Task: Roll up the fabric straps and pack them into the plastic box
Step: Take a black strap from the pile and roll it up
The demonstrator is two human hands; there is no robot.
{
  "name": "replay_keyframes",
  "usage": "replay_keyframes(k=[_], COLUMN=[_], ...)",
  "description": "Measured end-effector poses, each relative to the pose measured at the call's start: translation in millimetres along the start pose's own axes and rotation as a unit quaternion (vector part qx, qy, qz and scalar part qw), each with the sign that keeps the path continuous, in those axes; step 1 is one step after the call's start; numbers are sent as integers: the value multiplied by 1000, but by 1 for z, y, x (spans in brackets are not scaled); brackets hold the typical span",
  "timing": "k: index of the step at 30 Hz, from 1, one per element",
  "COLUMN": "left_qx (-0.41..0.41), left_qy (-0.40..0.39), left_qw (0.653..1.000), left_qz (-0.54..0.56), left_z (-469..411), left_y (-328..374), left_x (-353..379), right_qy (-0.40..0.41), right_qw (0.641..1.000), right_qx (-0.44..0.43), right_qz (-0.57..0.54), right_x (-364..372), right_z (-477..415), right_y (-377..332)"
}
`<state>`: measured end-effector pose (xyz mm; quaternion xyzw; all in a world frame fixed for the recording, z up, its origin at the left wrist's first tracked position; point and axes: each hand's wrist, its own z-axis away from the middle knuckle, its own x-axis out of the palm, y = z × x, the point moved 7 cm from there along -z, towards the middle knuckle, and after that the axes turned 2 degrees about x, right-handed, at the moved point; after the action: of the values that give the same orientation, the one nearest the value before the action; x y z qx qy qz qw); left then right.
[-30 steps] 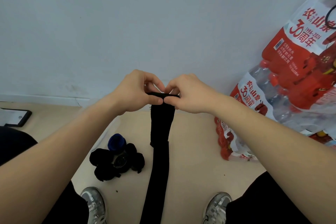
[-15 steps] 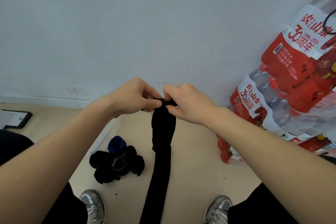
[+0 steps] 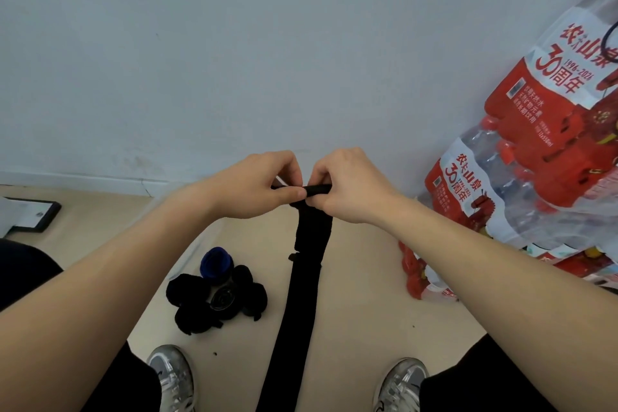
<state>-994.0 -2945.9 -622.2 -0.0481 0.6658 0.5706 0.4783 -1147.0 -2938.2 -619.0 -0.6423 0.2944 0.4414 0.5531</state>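
Observation:
A long black fabric strap (image 3: 301,298) hangs straight down between my knees to the bottom edge of the view. Its top end is curled into a small tight roll, pinched from the left by my left hand (image 3: 257,184) and from the right by my right hand (image 3: 347,187). Below on the floor lies a heap of rolled black straps (image 3: 200,304) with one blue roll (image 3: 215,262) at its top. A faint clear plastic edge shows around that heap; I cannot tell if it is the box.
Shrink-wrapped packs of water bottles (image 3: 535,160) with red labels lean against the wall at the right. A clipboard (image 3: 26,214) lies on the floor at the far left. My two silver shoes (image 3: 174,378) stand on the beige floor, close to the grey wall.
Both hands have turned the strap's top end over, so a small roll has formed there. The hands sit slightly lower in the view and the hanging part has shifted a little.

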Motion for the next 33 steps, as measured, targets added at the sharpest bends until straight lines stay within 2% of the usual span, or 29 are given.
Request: replay_keyframes(k=[4,9,12,14,18,20,28,31,33], left_qx=[-1,10,20,7,-17,-17,54,41,-17], left_qy=[19,78,101,70,-65,-74,56,106,147], left_qw=[999,997,994,997,997,997,992,993,988], left_qz=[-28,-26,-20,-21,-29,-28,-95,-8,49], left_z=[0,2,2,1,4,6,4,5,6], left_y=[2,4,5,4,3,4,14,14,5], left_x=[-6,-15,-16,-11,4,6,-8,-10,-14], right_qy=[6,-105,-105,-84,-62,-62,-65,-83,-85], right_qw=[1000,994,994,996,996,995,997,995,995], right_qx=[-10,3,-16,-31,-49,-58,-47,-43,-34], right_qz=[8,-35,-26,-16,35,50,22,33,38], right_x=[2,3,-1,-4,-7,-6,-4,-5,-6], right_z=[4,8,8,8,6,7,10,9,8], right_y=[-6,-4,-4,-7,-8,-8,-7,-4,-1])
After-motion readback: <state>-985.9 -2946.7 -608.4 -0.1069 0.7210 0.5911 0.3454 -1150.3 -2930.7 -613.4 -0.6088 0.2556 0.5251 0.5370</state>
